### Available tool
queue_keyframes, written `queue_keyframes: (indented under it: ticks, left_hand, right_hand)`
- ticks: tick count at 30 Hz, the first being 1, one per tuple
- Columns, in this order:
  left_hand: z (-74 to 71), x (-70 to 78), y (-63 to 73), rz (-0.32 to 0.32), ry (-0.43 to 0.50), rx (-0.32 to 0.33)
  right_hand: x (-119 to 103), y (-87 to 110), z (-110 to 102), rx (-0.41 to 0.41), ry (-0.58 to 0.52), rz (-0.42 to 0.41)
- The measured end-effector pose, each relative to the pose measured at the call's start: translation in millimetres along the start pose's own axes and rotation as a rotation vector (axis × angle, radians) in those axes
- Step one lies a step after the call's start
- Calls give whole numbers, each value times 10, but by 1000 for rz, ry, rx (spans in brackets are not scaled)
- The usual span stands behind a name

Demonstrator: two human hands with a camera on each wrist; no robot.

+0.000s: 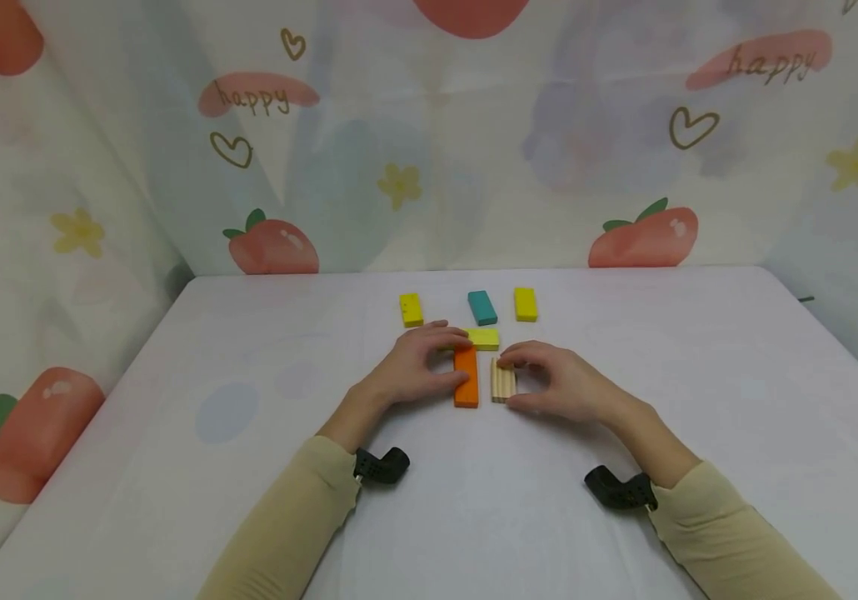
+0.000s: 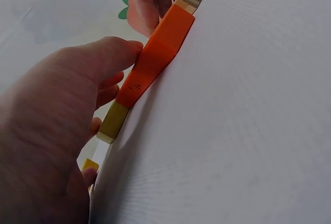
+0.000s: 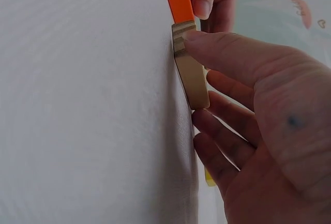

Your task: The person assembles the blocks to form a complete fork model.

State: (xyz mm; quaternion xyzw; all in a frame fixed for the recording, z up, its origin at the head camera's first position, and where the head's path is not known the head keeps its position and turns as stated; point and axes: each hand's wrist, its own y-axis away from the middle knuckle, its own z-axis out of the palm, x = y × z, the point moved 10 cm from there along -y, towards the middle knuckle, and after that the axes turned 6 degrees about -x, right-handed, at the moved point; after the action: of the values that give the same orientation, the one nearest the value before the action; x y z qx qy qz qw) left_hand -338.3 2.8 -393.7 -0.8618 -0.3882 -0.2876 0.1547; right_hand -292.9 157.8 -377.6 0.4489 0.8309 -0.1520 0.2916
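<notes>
In the head view an orange block (image 1: 466,392) lies lengthwise, pointing away from me. My left hand (image 1: 421,365) curves round its left side, thumb on the block and index finger at its far end. Crosswise at that end lies a yellow block (image 1: 485,339), partly hidden by the left fingers. Just right of the orange block is a striped bare-wood block (image 1: 502,383). My right hand (image 1: 560,383) pinches it lengthwise, with the thumb at the near end and the fingers at the far end. The right wrist view shows the thumb on the wood's striped end (image 3: 182,33).
Farther back lie a yellow block (image 1: 411,310) at left, a teal block (image 1: 482,308) and another yellow block (image 1: 526,305) at right. A white cloth (image 1: 174,500) covers the table, and a printed curtain (image 1: 459,167) hangs behind it.
</notes>
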Motion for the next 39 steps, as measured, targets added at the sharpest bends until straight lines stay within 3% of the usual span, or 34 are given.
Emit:
queue_keyframes:
  ticks: [15, 39]
  left_hand:
    - [4, 12, -31, -29, -25, -13]
    - [-7, -7, -51, -54, -4, 11]
  right_hand:
    - [-19, -5, -41, 11, 8, 53]
    - [-276, 101, -21, 2, -24, -22]
